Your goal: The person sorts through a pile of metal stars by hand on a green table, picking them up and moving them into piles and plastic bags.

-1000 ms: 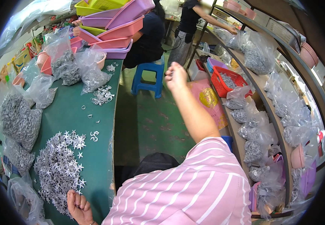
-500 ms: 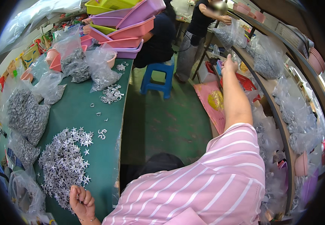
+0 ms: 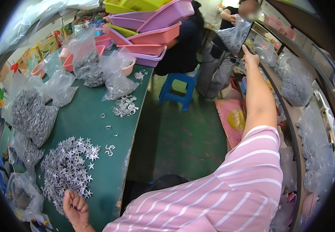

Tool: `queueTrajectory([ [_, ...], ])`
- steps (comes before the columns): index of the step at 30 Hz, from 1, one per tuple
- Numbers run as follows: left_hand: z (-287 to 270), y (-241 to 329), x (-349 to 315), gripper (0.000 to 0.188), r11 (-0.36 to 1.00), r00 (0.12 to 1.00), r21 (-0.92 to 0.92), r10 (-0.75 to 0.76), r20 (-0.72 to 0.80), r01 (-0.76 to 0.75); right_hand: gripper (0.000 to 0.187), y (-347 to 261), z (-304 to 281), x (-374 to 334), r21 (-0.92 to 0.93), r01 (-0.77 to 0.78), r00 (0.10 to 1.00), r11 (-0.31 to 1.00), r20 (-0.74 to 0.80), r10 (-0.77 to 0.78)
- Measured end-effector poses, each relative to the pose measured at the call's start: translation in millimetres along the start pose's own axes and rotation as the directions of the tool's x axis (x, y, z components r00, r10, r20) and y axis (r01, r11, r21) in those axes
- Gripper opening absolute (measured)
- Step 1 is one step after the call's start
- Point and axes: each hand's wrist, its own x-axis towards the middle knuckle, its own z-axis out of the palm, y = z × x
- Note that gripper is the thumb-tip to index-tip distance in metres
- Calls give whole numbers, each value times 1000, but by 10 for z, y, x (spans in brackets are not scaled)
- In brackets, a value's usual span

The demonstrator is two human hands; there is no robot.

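My left hand [image 3: 76,208] is at the near edge of a heap of small silver-grey star-shaped pieces [image 3: 65,166] on the green table. Its fingers are curled in, and nothing shows between them. My right arm reaches far forward. My right hand [image 3: 250,58] is raised beside the shelf with a finger stretched out and holds nothing that I can see. Just beyond it, a standing person holds up a clear plastic bag [image 3: 235,35] of grey pieces. I cannot tell whether my finger touches the bag.
Bags of grey pieces [image 3: 32,116] line the green table's [image 3: 86,116] left side, with small rings [image 3: 125,106] near its right edge. Stacked plastic baskets [image 3: 148,49] stand at the back by a seated person. A blue stool [image 3: 179,91], a pink sack [image 3: 231,120] and a loaded shelf [image 3: 287,116] are rightward.
The standing person has come closer, bringing the bag nearer to my right hand. My right arm stays stretched forward, and my left hand stays curled by the heap. The view has shifted slightly.
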Motion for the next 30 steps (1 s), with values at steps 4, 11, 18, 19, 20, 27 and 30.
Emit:
queueTrajectory([
  [4, 81, -1, -27, 22, 1000, 998, 30, 8, 57, -9, 67, 14, 434, 90, -70, -68, 976, 995, 203, 81],
  [11, 279, -68, 13, 23, 995, 999, 97, -28, 16, 27, 52, -2, 876, 346, -439, 398, 818, 806, 567, -95],
  [18, 224, -47, -34, 22, 997, 999, 71, -33, 32, 30, 37, -499, 936, -1144, 10, 593, 482, 805, 797, -365],
  [19, 208, -40, -34, 22, 997, 998, 68, -35, 57, 31, 35, -528, 917, -1378, 17, 530, 497, 848, 804, -327],
  [20, 209, -32, -23, 21, 997, 995, 64, -45, 85, 39, 32, -570, 884, -1648, 91, 422, 472, 902, 827, -304],
  [27, 36, 90, -246, 22, 999, 999, -2, 41, 32, -41, 25, -1109, 917, -3254, 385, -136, 281, 913, 898, -337],
  [30, -112, 107, -370, 21, 996, 997, -46, 80, -7, -80, 26, -1292, 1051, -3477, 388, -472, 96, 791, 915, -392],
])
